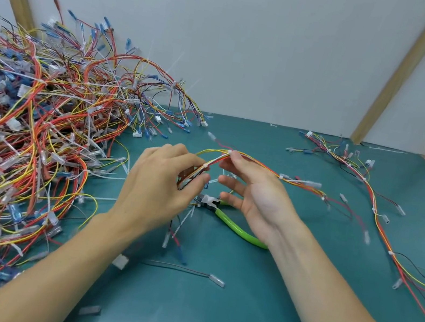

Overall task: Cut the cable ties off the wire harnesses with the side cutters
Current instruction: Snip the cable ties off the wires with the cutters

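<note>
— What's left of the fingers?
— A big tangled heap of red, yellow and blue wire harnesses [26, 133].
— And the hands?
— Left hand [161, 188] grips a red-and-yellow wire harness [259, 164]; right hand [253, 193] pinches it at a white cable tie [229, 151], other fingers apart.
— The cutters?
— Green-handled side cutters [227, 217] lie on the teal bench [250, 309], beneath the fingers.

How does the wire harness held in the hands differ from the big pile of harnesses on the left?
The held harness is a single bundle; the pile is many tangled together. The held harness is lifted off the green mat, arched between the left hand and right hand; the pile rests on the mat against the wall. Both show red and yellow wires with white cable ties.
</note>
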A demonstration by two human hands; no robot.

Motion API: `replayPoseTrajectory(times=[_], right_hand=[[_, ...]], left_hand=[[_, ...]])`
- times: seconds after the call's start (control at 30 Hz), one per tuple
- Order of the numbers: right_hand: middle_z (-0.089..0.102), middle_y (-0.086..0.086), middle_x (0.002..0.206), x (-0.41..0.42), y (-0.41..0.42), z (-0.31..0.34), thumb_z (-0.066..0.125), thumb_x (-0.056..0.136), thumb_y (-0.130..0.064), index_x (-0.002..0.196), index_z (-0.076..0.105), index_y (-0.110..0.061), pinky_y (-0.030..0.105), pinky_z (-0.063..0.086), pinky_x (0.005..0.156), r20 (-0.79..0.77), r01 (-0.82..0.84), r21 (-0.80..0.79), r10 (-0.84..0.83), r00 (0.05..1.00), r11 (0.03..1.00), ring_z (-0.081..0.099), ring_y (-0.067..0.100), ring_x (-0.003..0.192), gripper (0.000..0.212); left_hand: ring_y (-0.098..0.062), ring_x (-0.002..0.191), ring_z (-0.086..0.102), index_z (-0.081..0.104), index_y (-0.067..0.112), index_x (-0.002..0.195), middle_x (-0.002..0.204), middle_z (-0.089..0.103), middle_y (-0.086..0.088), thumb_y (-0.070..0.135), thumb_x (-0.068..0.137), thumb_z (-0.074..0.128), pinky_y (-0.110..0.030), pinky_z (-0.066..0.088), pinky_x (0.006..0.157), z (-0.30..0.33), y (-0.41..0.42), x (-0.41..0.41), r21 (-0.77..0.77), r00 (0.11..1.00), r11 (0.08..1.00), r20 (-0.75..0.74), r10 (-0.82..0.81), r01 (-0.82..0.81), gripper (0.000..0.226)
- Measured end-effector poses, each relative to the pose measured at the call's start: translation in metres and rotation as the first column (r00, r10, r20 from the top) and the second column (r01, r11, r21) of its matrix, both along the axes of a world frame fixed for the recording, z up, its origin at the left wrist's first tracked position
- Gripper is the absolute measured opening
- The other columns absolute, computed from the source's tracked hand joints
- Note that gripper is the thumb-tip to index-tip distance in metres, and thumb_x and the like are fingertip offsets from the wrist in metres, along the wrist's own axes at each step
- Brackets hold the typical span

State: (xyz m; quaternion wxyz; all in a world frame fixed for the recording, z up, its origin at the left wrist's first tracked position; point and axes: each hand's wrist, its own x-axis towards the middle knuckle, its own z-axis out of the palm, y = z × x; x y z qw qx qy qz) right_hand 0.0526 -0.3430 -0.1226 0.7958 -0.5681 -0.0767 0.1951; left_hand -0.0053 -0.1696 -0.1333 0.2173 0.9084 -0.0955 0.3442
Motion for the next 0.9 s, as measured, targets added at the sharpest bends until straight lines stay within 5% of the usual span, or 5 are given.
replayPoseTrajectory(times=[0.13,0.27,0.4,0.67,0.9], right_hand=[[0.069,-0.003,0.087,0.002,-0.002,0.002,0.062,0.101,-0.028,0.099,0.068,-0.019,0.025,0.055,0.054,-0.093,-0.027,0.129,0.039,0.995,0.991,0.068,0.010,0.068,0.011],[0.060,-0.002,0.079,0.001,-0.003,0.001,0.055,0.104,-0.030,0.089,0.064,-0.022,0.027,0.054,0.054,-0.146,-0.107,0.201,0.138,0.980,0.974,0.063,0.013,0.065,0.019],[0.056,-0.003,0.074,0.001,-0.003,0.000,0.052,0.105,-0.031,0.094,0.063,-0.022,0.026,0.052,0.053,-0.137,-0.167,0.200,0.196,0.971,0.965,0.058,0.012,0.061,0.018],[0.068,-0.006,0.083,-0.004,0.006,-0.009,0.061,0.103,-0.020,0.107,0.073,-0.020,0.022,0.050,0.049,0.117,-0.108,-0.132,0.123,0.985,0.985,0.059,0.008,0.061,0.012],[0.071,-0.006,0.085,-0.009,0.014,-0.014,0.072,0.095,-0.019,0.101,0.076,-0.016,0.021,0.048,0.047,0.241,0.025,-0.196,0.023,0.970,0.980,0.056,0.007,0.059,0.008]], left_hand=[[-0.014,0.087,0.058,0.073,0.025,0.098,0.085,0.064,0.012,0.057,0.092,0.051,-0.037,0.042,0.091,0.001,0.005,-0.001,-0.053,0.977,0.998,-0.210,-0.032,0.022,0.039],[-0.005,0.090,0.063,0.072,0.023,0.097,0.086,0.071,0.010,0.048,0.094,0.048,-0.025,0.037,0.100,0.002,0.006,-0.004,-0.353,0.872,0.920,-0.380,-0.310,0.173,0.035],[0.000,0.074,0.060,0.073,0.018,0.081,0.074,0.070,0.009,0.022,0.096,0.066,-0.012,0.041,0.076,0.005,0.005,-0.003,-0.491,0.844,0.848,-0.352,-0.405,0.202,0.017],[-0.016,0.085,0.060,0.072,0.016,0.087,0.081,0.066,0.011,0.023,0.091,0.071,-0.040,0.046,0.085,-0.003,0.002,0.000,-0.302,0.995,0.952,-0.072,-0.071,0.047,0.009],[-0.016,0.088,0.059,0.077,0.020,0.095,0.086,0.067,0.008,0.027,0.089,0.075,-0.049,0.046,0.086,-0.005,0.005,0.002,-0.270,0.992,0.957,-0.027,-0.122,0.110,0.010]])
